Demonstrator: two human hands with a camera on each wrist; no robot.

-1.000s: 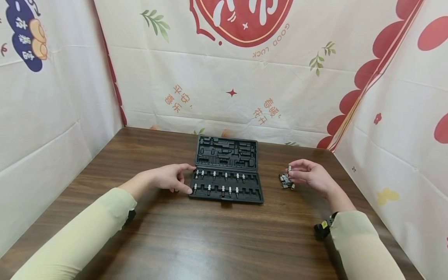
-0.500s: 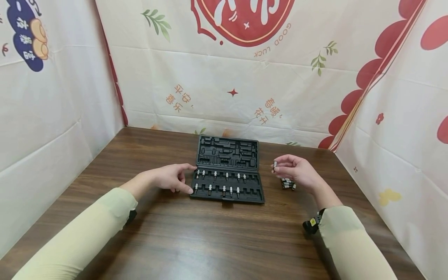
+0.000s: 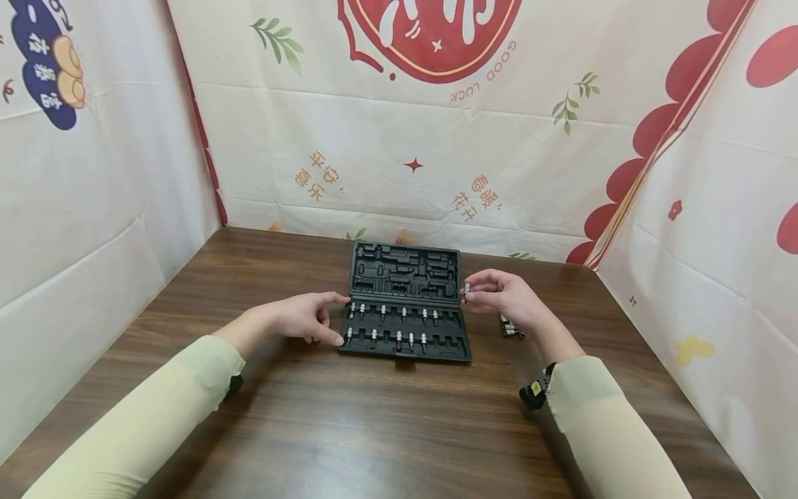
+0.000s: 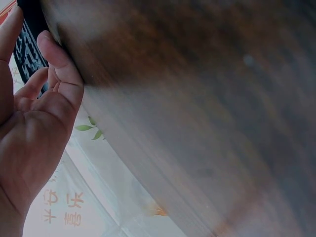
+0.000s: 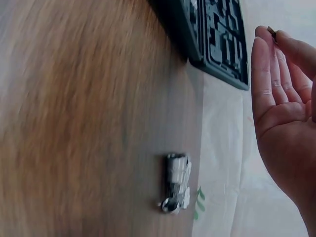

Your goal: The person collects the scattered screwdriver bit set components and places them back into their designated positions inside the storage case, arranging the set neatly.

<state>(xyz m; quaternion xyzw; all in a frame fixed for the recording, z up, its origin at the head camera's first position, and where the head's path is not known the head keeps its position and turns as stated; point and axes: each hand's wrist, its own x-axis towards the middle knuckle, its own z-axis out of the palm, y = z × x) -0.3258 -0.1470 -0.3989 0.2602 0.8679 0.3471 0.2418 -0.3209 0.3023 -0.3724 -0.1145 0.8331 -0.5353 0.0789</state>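
Observation:
In the head view, an open black plastic case (image 3: 447,328) holds two rows of silver bit sockets (image 3: 399,339), with vacant slots toward its right end. My left hand (image 3: 302,317) rests at the case's left edge, index finger by the hinge corner and thumb at the front corner. Its other fingers are bent. Between thumb and fingertips, my right hand (image 3: 508,296) pinches one small bit socket (image 3: 466,289), held near the case's right side. The right wrist view shows only a dark tip of it beyond the thumb.
Several loose bit sockets (image 3: 511,327) lie in a pile on the brown wooden table (image 3: 374,423), partly behind my right hand. The case's moulded lid (image 3: 405,270) lies back toward the printed cloth (image 3: 374,118), which hangs behind and at both sides.
My right hand has lifted the bit socket off the pile and carried it left, up to the case's right edge. The left hand has stayed at the case.

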